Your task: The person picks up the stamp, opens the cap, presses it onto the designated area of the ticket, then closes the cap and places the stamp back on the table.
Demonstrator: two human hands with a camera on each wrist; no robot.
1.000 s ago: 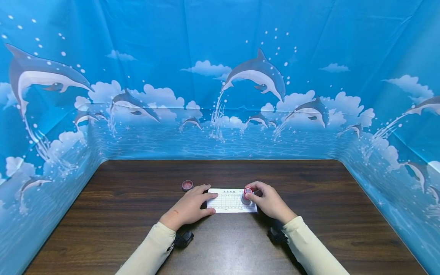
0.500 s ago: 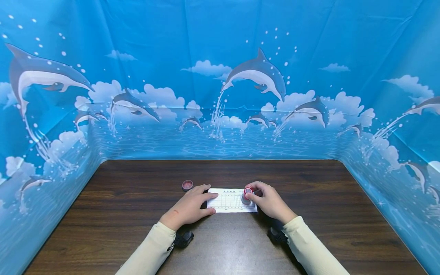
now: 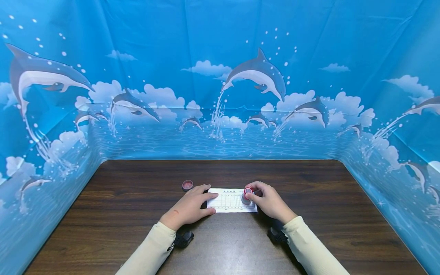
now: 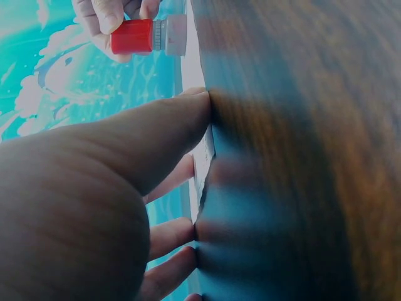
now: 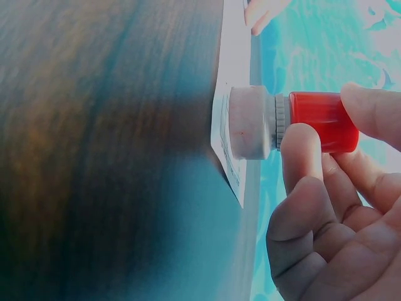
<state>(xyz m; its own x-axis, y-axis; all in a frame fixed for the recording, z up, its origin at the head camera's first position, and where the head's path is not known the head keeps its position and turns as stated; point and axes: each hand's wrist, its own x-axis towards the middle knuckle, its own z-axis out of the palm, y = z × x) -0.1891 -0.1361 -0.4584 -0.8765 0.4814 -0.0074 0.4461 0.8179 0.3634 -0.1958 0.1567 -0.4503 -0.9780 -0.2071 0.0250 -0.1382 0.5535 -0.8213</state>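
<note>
A white printed form with a ruled grid (image 3: 225, 201) lies on the table between the two hands. Spread fingers of my left hand (image 3: 188, 205) rest on its left end, with thumb and fingertips down at the edge in the left wrist view. Between thumb and fingers, my right hand (image 3: 273, 201) grips a self-inking stamp (image 5: 319, 119) with a red handle and a clear, greyish base. The stamp stands upright on the right end of the form, its base against the paper in the right wrist view. Its printing face is hidden.
A small round cap (image 3: 187, 185), reddish inside, lies just beyond the left hand. The dark wood-grain table (image 3: 227, 244) ends at a blue dolphin-print curtain (image 3: 220, 133) at the back and sides. A black wrist camera (image 3: 183, 239) sits under each sleeve cuff.
</note>
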